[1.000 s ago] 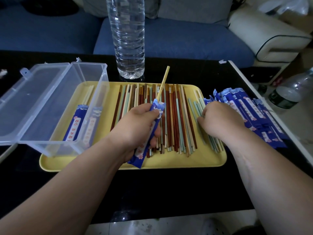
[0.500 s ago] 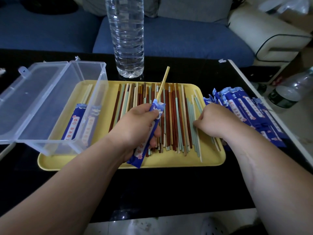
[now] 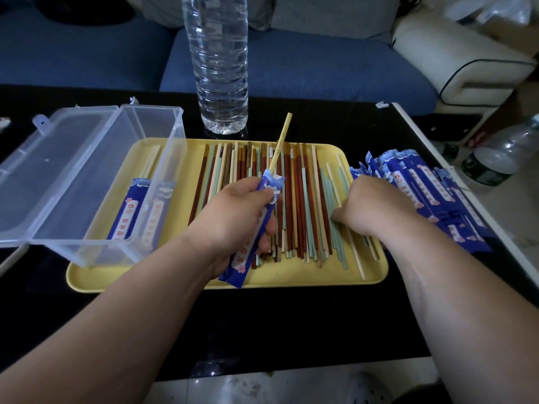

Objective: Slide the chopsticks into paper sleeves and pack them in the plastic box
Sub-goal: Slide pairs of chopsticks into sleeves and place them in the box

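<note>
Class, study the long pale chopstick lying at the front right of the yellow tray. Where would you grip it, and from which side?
Pinch the pale chopstick at its near end, coming down from above at the front of the yellow tray. That end juts past the other chopsticks onto bare tray, so fingers should fit on either side. Further up, neighbours crowd it.

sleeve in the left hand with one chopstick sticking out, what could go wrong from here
The cream chopstick stands far out of the sleeve that the left hand grips; tilted, it might slide out.
The right hand rests among mixed loose chopsticks; it could pick a mismatched colour or nudge some off the tray.
</note>
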